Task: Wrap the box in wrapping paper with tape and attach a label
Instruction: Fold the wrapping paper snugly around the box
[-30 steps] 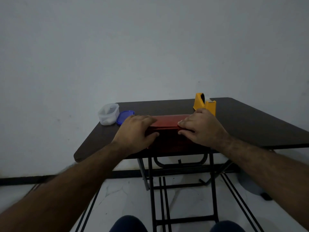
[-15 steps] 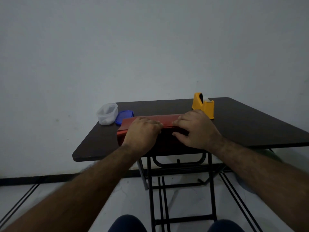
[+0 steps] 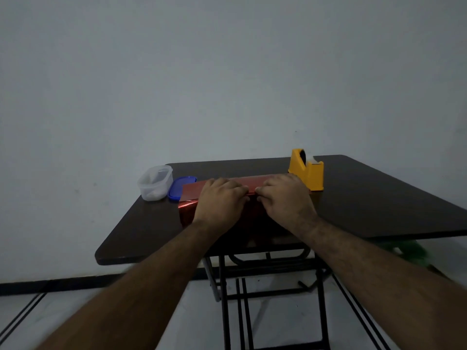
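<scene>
the red foil-wrapped rectangular box point(image 3: 192, 198) lies on the dark square folding table point(image 3: 379, 205), near its front edge. the left hand point(image 3: 219, 200) and right hand point(image 3: 285, 198) rest side by side on top of it. left of the box lies the blue oval plastic lid point(image 3: 180, 190), and further left stands the clear plastic oval tub point(image 3: 155, 183). just behind the right hand stands the yellow plastic tape dispenser point(image 3: 307, 170).

One wrapped box point(image 3: 188, 198), one tape dispenser point(image 3: 306, 170), one tub point(image 3: 154, 183), one lid point(image 3: 180, 188), two hands point(image 3: 219, 203).

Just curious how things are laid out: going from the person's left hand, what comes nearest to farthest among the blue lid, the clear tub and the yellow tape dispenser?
1. Blue lid, just left of the left hand.
2. Clear tub, farther left.
3. Yellow tape dispenser, behind the right hand.
</scene>
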